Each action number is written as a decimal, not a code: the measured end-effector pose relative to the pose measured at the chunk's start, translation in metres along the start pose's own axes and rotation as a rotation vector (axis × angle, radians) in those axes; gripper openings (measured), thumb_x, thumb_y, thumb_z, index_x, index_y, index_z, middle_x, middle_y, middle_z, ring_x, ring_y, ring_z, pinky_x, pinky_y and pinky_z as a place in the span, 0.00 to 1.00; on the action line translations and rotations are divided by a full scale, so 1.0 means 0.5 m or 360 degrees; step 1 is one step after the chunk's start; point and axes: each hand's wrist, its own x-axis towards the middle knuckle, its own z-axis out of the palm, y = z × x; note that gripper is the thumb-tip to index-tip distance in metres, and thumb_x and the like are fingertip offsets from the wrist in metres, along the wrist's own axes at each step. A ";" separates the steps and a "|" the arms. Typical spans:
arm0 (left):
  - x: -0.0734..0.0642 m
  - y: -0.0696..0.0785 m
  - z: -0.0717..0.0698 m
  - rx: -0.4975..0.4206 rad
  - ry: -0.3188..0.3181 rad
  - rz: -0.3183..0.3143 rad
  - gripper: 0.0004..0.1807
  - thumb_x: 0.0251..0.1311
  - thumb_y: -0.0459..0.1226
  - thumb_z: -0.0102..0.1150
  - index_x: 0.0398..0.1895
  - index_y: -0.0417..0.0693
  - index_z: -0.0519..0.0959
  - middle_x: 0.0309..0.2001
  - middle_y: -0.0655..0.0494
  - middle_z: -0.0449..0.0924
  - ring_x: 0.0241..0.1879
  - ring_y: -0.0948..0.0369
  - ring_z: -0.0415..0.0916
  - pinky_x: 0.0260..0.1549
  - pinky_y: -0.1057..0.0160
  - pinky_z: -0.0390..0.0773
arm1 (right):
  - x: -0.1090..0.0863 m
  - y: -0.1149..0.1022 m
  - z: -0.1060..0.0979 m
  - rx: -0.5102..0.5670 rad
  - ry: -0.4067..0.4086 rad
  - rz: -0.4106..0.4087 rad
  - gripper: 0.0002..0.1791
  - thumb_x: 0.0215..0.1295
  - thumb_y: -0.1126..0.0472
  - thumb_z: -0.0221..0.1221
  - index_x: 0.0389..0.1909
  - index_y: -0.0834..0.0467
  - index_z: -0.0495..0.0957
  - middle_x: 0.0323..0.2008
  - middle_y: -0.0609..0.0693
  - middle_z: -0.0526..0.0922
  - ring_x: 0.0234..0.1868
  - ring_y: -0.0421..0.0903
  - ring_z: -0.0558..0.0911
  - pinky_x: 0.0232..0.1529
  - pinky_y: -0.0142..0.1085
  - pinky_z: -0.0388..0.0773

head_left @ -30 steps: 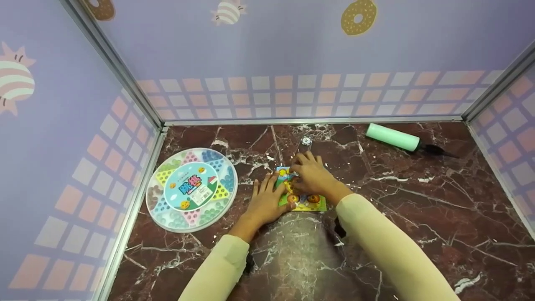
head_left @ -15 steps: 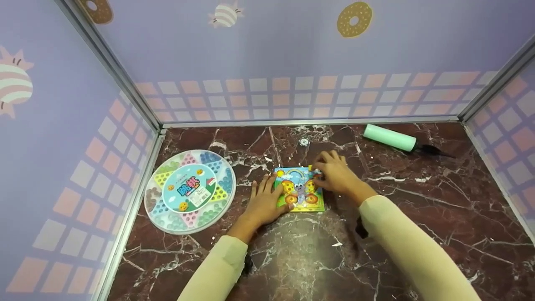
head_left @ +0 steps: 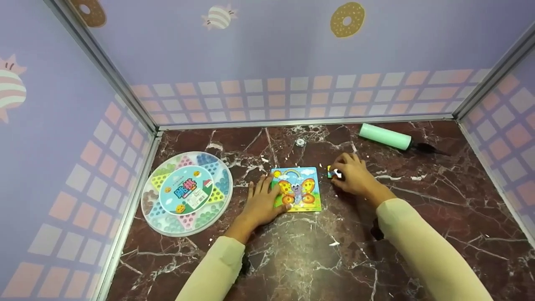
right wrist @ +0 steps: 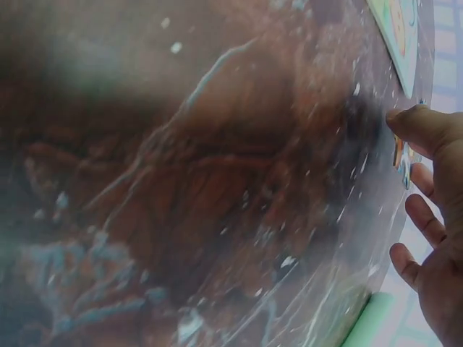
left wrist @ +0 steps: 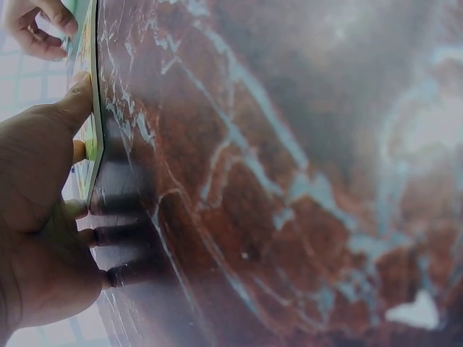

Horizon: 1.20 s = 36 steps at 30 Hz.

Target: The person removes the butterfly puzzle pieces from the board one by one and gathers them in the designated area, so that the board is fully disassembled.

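Note:
A square butterfly jigsaw puzzle (head_left: 297, 188) lies flat on the dark red marble surface. My left hand (head_left: 261, 205) rests at its left edge, fingers extended and thumb on the lower left corner; the left wrist view has this hand (left wrist: 43, 181) beside the board's thin edge (left wrist: 94, 94). To the right of the board, my right hand (head_left: 355, 175) pinches a small colourful puzzle piece (head_left: 330, 171) between thumb and fingers. In the right wrist view the piece (right wrist: 399, 155) is tilted just above the surface, partly hidden by the hand (right wrist: 441, 188).
A round Chinese checkers set (head_left: 187, 193) with marbles lies at the left. Behind the puzzle sits a small round white-and-dark disc (head_left: 300, 142). A mint green hand pump (head_left: 384, 136) with a black end lies at the back right. Patterned walls stand on three sides.
My right hand has moved right, off the puzzle, and now holds a small piece beside it. The butterfly picture is uncovered. My left hand has stayed at the left edge.

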 end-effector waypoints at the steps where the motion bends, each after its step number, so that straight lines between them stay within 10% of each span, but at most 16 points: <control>1: 0.001 0.000 0.000 0.0009 -0.0004 -0.0005 0.31 0.74 0.63 0.62 0.64 0.50 0.76 0.89 0.38 0.51 0.90 0.36 0.43 0.85 0.25 0.41 | -0.002 0.003 0.000 0.0007 -0.0005 0.0017 0.15 0.67 0.61 0.74 0.53 0.60 0.88 0.59 0.65 0.79 0.63 0.69 0.74 0.60 0.73 0.72; 36: 0.000 0.004 -0.005 0.0004 -0.0026 -0.0018 0.33 0.73 0.64 0.61 0.66 0.53 0.75 0.90 0.39 0.49 0.89 0.34 0.43 0.84 0.24 0.40 | -0.014 0.016 -0.006 0.0068 -0.0032 0.0089 0.23 0.70 0.52 0.75 0.61 0.59 0.87 0.63 0.60 0.80 0.65 0.66 0.73 0.64 0.77 0.71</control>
